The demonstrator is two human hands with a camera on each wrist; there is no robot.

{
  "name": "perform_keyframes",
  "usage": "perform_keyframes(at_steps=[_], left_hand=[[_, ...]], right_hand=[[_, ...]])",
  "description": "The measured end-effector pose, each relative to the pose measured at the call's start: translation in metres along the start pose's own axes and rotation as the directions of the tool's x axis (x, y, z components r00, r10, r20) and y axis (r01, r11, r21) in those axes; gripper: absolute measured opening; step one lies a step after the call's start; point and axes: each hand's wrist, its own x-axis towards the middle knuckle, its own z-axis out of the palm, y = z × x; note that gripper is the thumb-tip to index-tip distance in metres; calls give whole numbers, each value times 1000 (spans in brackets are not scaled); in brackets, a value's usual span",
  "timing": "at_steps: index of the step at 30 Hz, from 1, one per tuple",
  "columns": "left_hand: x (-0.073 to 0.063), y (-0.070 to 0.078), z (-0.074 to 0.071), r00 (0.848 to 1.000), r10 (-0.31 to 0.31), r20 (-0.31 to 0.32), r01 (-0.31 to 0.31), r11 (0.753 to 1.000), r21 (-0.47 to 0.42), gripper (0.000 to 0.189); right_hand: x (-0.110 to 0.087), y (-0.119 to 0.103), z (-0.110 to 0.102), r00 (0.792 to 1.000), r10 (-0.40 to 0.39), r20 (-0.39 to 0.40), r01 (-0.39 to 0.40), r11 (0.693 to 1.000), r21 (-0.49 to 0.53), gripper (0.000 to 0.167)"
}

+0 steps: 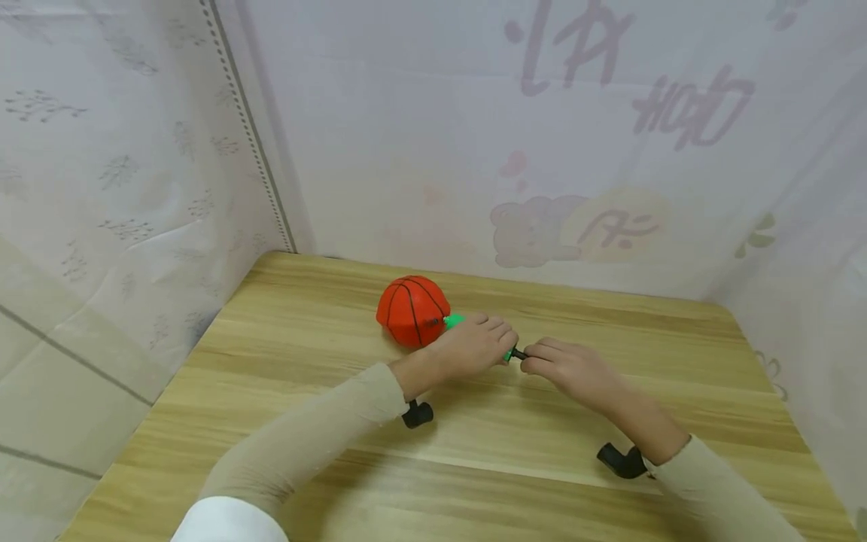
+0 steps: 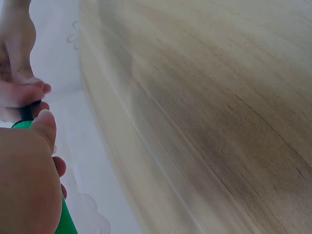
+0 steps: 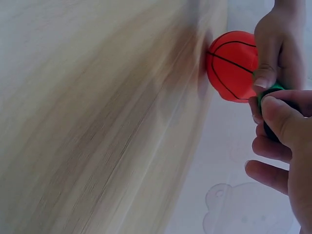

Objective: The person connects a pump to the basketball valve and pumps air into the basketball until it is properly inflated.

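I have the left hand point(image 1: 474, 346) clasping the green pump point(image 1: 454, 321), its end at the misshapen red ball point(image 1: 412, 310) on the bench point(image 1: 284, 331), apparently for steadiness, while the right hand point(image 1: 576, 370) pinches the black rod point(image 1: 519, 354).

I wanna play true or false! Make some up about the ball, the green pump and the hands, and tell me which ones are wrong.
1. The left hand grips the green pump. True.
2. The ball sits on the wooden table. True.
3. The ball is plain blue. False: it is red with black lines.
4. The right hand lies flat on the table. False: it holds the pump's black handle.
5. The ball is nearer the right hand than the left. False: it is nearer the left hand.
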Motion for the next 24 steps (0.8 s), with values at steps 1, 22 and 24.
perform_keyframes(at_steps=[1, 22, 24], left_hand=[[-1, 0, 0, 1000, 4, 1, -4, 1000, -2, 33], [-11, -13, -3, 1000, 2, -21, -3, 998, -62, 29], [-10, -13, -3, 1000, 7, -22, -8, 998, -56, 29]], right_hand=[[2, 0, 1, 1000, 3, 0, -3, 1000, -4, 45], [-49, -12, -35, 999, 35, 5, -35, 998, -53, 46], [-46, -11, -34, 999, 41, 19, -41, 998, -43, 47]])
